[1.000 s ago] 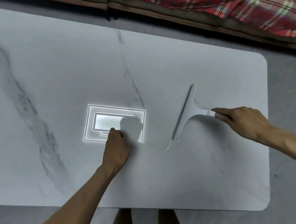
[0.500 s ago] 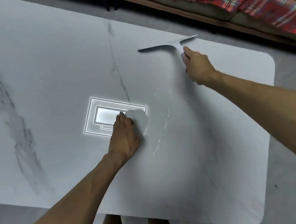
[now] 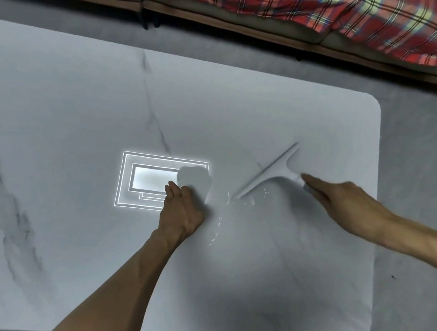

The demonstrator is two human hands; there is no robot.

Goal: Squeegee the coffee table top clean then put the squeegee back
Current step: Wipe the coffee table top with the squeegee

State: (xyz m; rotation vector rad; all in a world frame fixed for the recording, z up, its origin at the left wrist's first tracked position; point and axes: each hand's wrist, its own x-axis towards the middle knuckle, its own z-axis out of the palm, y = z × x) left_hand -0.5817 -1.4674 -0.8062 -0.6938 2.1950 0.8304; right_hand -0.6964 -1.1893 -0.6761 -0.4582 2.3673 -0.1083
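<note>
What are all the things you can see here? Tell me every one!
coffee table: one, white marble with grey veins, fills most of the view
squeegee: one, white, on the table's right part
water drops: a few, clear, by the blade's near end
cloth: one, white, mid-table
light reflection: one, bright white, mid-table
sofa: one, brown, beyond the table
blanket: one, red plaid, on the sofa
floor: grey
left hand: pressing the cloth
right hand: holding the squeegee handle
</note>
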